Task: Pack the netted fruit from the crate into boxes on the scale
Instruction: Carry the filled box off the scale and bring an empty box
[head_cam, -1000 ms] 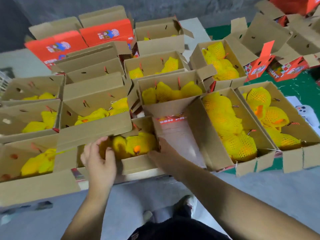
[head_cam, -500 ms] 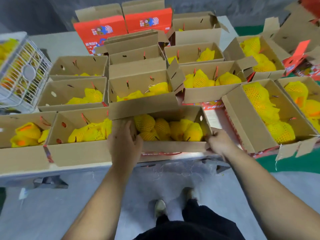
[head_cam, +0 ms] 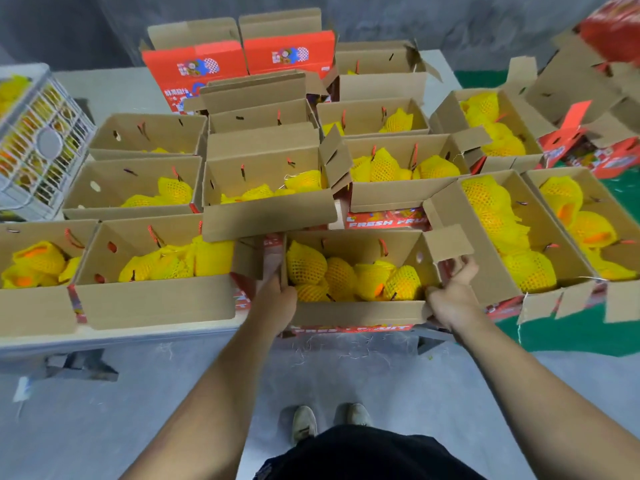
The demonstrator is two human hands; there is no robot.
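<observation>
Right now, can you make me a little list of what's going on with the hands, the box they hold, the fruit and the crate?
left hand: grips the left end wall of the held box
right hand: grips the right end, fingers on the side flap
held box: open cardboard, nearest the person, among other open boxes
netted fruit: yellow foam nets, orange skin showing through one
crate: white plastic lattice, far left, fruit inside
scale: cannot tell, none plainly visible
</observation>
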